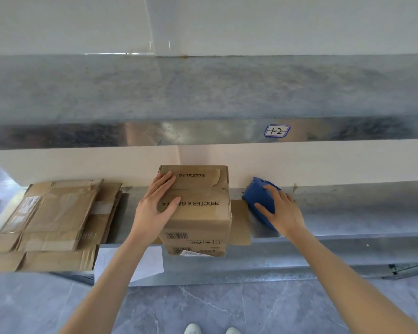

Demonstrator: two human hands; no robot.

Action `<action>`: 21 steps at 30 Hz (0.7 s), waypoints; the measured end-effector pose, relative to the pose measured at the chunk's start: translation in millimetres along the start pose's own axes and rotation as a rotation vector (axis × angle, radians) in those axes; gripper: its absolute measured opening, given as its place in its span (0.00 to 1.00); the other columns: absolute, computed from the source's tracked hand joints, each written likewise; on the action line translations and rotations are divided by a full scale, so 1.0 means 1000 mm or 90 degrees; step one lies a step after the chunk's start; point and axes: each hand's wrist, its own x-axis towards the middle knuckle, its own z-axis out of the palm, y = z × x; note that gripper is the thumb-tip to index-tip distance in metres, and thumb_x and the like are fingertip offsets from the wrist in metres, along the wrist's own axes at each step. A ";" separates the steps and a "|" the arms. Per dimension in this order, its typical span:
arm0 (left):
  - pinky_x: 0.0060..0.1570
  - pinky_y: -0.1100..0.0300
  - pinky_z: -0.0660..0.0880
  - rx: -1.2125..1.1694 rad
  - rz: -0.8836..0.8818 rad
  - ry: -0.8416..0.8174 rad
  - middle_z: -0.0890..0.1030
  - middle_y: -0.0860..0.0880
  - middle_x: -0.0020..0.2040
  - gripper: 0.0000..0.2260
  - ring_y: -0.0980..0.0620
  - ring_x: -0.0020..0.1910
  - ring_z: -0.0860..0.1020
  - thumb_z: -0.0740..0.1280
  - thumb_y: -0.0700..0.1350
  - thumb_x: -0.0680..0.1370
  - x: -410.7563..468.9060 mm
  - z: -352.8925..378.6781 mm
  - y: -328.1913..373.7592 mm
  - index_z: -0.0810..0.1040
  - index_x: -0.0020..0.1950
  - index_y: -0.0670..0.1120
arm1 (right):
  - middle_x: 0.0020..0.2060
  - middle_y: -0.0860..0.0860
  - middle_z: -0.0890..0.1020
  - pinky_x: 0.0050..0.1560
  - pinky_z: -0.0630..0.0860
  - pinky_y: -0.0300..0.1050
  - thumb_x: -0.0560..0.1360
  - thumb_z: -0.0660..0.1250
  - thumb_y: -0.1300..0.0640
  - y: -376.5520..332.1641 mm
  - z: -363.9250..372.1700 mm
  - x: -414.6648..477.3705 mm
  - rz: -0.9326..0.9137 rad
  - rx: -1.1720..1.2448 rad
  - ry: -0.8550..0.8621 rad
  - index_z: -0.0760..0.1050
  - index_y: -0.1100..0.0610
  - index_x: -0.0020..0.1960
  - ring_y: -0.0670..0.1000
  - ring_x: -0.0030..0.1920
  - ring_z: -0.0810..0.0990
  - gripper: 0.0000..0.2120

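A brown cardboard box [199, 208] printed "PROCTER & GAMBLE" stands on a metal shelf [348, 215], on top of a lower box. My left hand [156, 203] lies flat on the box's top left part, fingers straight. To the right, a blue plastic tape dispenser [258, 195] lies on the shelf by the wall. My right hand [279, 209] is on it, thumb and fingers wrapped over its blue body.
A pile of flattened cardboard boxes [51, 218] lies at the shelf's left end. A loose cardboard flap [240, 222] sits between box and dispenser. An upper metal shelf carries a label [276, 130] reading "1-2". White paper [150, 261] hangs below the shelf edge. Grey tiled floor lies beneath.
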 end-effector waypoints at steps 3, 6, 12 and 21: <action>0.63 0.77 0.53 -0.001 -0.003 0.002 0.65 0.67 0.72 0.22 0.67 0.75 0.57 0.69 0.46 0.78 0.000 0.001 0.000 0.72 0.72 0.55 | 0.59 0.53 0.70 0.54 0.74 0.51 0.76 0.59 0.34 -0.006 -0.009 -0.002 0.025 -0.061 -0.005 0.64 0.44 0.73 0.57 0.57 0.72 0.28; 0.65 0.71 0.56 0.007 -0.003 0.001 0.64 0.70 0.71 0.22 0.68 0.75 0.56 0.69 0.48 0.78 0.000 0.001 -0.001 0.71 0.72 0.57 | 0.65 0.54 0.68 0.59 0.70 0.54 0.79 0.60 0.39 -0.021 -0.026 -0.002 0.018 -0.083 0.044 0.69 0.48 0.72 0.58 0.63 0.69 0.24; 0.60 0.61 0.65 0.096 0.011 -0.032 0.57 0.72 0.74 0.26 0.71 0.75 0.50 0.66 0.59 0.77 0.001 -0.005 0.001 0.65 0.75 0.62 | 0.71 0.53 0.70 0.72 0.63 0.53 0.81 0.62 0.51 -0.117 -0.069 -0.004 -0.224 0.172 0.153 0.72 0.56 0.70 0.55 0.74 0.64 0.19; 0.61 0.61 0.65 0.132 0.032 -0.059 0.52 0.71 0.75 0.33 0.70 0.75 0.47 0.56 0.70 0.74 0.001 -0.007 0.001 0.59 0.77 0.61 | 0.80 0.44 0.46 0.79 0.41 0.51 0.82 0.43 0.37 -0.165 -0.053 -0.010 -0.390 -0.082 -0.133 0.46 0.43 0.80 0.47 0.79 0.41 0.28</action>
